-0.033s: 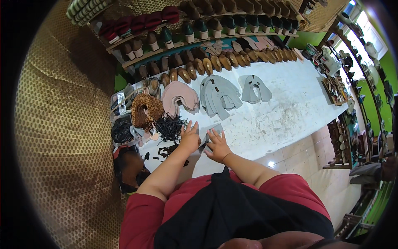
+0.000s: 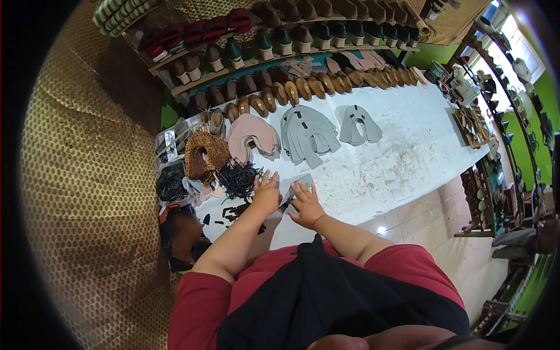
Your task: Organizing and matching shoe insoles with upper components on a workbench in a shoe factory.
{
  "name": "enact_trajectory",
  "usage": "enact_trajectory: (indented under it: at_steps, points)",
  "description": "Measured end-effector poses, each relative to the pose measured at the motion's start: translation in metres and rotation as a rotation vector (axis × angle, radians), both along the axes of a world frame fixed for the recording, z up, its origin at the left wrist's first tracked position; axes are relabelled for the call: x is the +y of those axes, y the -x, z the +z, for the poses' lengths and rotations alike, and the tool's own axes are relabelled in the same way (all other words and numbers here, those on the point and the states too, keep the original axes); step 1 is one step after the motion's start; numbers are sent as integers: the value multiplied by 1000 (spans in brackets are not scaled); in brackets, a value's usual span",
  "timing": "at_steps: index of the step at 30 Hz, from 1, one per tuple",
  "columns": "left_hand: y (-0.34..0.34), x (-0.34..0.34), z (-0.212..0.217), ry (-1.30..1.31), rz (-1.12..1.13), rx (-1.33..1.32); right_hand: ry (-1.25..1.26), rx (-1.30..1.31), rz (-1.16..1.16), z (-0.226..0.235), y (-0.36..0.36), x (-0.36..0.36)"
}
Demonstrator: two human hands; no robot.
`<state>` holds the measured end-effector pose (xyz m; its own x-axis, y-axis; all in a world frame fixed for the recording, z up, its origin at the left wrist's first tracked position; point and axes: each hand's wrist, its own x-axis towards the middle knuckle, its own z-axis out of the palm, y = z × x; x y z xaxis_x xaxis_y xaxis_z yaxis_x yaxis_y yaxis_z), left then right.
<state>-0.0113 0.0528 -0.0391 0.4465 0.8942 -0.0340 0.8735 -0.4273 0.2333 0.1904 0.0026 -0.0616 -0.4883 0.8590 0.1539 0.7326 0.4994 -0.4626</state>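
My left hand (image 2: pixel 266 195) rests on the white table with its fingers stretched out and apart, beside a tangle of thin black strips (image 2: pixel 238 179). To its right, my right hand (image 2: pixel 307 206) lies with spread fingers on a small grey piece (image 2: pixel 303 180) of sheet material. A small dark bit shows between the two hands; its kind is too small to tell. Several small black cut pieces (image 2: pixel 234 211) lie left of my left forearm. Farther back are stacks of curved shoe-upper pieces: pink ones (image 2: pixel 252 132), grey ones (image 2: pixel 307 134) and a smaller grey stack (image 2: pixel 360 124).
Leopard-patterned pieces (image 2: pixel 205 154) and a black plastic bag (image 2: pixel 171 181) crowd the left end of the white table (image 2: pixel 402 169). Wooden shoe lasts (image 2: pixel 291 91) line its back, below racks of shoes (image 2: pixel 284 38). A tray of tools (image 2: pixel 471 126) stands at the right end.
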Motion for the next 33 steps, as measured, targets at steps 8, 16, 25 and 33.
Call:
enact_trajectory:
  at_steps: [8,16,25,33]
  points:
    - [4,12,0,14,-13,-9,-13,1,-17,-2,0,2]
    - [6,14,1,-29,56,1,4,4,-16,2,0,1]
    - [-2,15,37,108,240,-125,20,20,-52,-7,-3,1]
    - [-9,-2,-6,-185,84,76,57,8,-71,-4,-1,3]
